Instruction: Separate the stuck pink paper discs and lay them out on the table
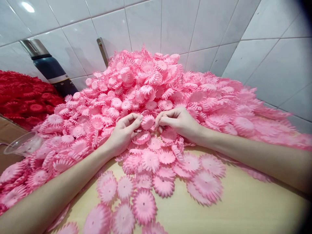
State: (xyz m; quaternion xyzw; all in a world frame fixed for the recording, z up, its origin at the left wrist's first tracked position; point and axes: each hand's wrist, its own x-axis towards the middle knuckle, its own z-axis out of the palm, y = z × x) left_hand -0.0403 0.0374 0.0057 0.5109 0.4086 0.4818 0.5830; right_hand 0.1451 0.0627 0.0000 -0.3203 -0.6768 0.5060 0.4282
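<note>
A large heap of pink scalloped discs (148, 78), several with a small centre hole, rises against the wall. My left hand (125, 131) is at the front of the heap, thumb and index finger pinched together; what lies between them is too small to make out. Close by on the right, my right hand (177, 123) has its fingers curled and pressed together, and its hold is likewise unclear. One pink disc (148, 122) shows in the gap between the two hands. More loose discs (144, 206) lie spread on the light wooden table (246, 201) below the hands.
A dark blue bottle (55, 70) with a silver cap leans at the back left, beside a red pile (26, 97) of similar discs. A clear plastic cup (24, 144) and a cardboard box (9, 133) are at the left edge. White tiles (180, 22) line the walls.
</note>
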